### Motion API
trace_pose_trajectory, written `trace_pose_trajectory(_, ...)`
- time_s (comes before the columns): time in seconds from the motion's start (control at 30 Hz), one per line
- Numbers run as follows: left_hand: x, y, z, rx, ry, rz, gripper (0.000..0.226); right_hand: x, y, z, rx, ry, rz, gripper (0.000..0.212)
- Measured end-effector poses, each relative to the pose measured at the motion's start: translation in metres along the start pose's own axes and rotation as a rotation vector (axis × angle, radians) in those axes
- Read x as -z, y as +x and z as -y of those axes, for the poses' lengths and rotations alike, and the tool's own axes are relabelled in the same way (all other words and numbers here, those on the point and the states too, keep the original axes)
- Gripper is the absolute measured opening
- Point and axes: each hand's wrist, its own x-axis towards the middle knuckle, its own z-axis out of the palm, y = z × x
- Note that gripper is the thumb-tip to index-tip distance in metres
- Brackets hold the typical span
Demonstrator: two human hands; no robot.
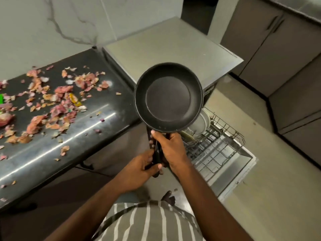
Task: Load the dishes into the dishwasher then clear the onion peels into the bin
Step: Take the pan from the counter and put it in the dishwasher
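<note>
Gripping the black frying pan point(168, 97) by its handle, the right hand point(171, 147) and left hand point(141, 168) hold it level above the dishwasher's lower rack point(220, 150) (plates already inside), probably for loading; onion peels point(57, 101) remain on the counter point(52, 150).

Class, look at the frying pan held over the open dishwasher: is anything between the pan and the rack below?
Nothing visible blocks it. Both hands grip the frying pan above the pulled-out rack; white dishes fill its far end, the near part looks free.

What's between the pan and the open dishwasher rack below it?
In the head view, only air: the pan is held above the rack, which already holds plates.
</note>
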Motion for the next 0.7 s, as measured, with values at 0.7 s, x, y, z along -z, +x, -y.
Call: trace_pose_trajectory(0.7,-0.131,0.170,-0.076,-0.023,0.503,0.455,0.025,0.198,0.045,0.007,0.000,0.112,-0.769,0.018)
